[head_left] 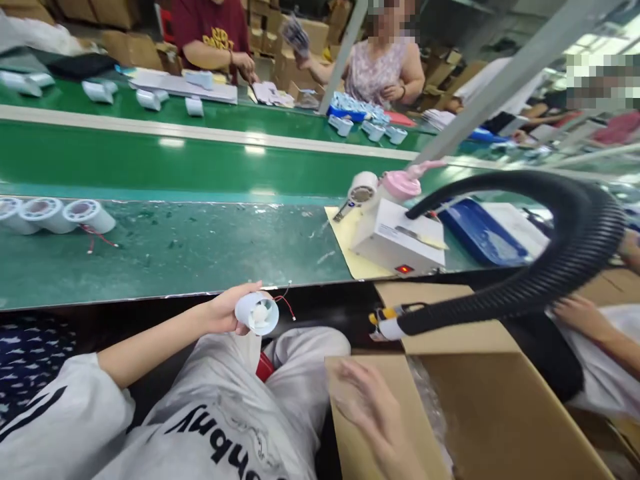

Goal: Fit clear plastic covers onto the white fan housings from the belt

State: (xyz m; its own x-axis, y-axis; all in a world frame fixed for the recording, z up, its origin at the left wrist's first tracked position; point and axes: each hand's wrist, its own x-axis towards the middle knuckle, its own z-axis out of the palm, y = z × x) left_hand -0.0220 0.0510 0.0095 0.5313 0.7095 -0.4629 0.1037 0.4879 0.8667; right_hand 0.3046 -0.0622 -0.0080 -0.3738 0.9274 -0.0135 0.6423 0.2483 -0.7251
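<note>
Above my lap, my left hand (227,310) grips a short white fan housing (250,313), its round opening tilted up and showing a white fan inside. Thin red and dark wires trail from its far side. My right hand (373,407) is by the flap of a cardboard box (500,393); it is blurred, but its fingers look stretched out and nothing clear shows in them. Clear plastic lines the near edge of the box.
Three similar housings (89,215) stand at the left of the green bench (210,250). A white box-shaped device (400,237) with a lit red switch stands near a thick black hose (560,260). Beyond it lies a blue tray (480,230). Co-workers (385,70) sit across the belt.
</note>
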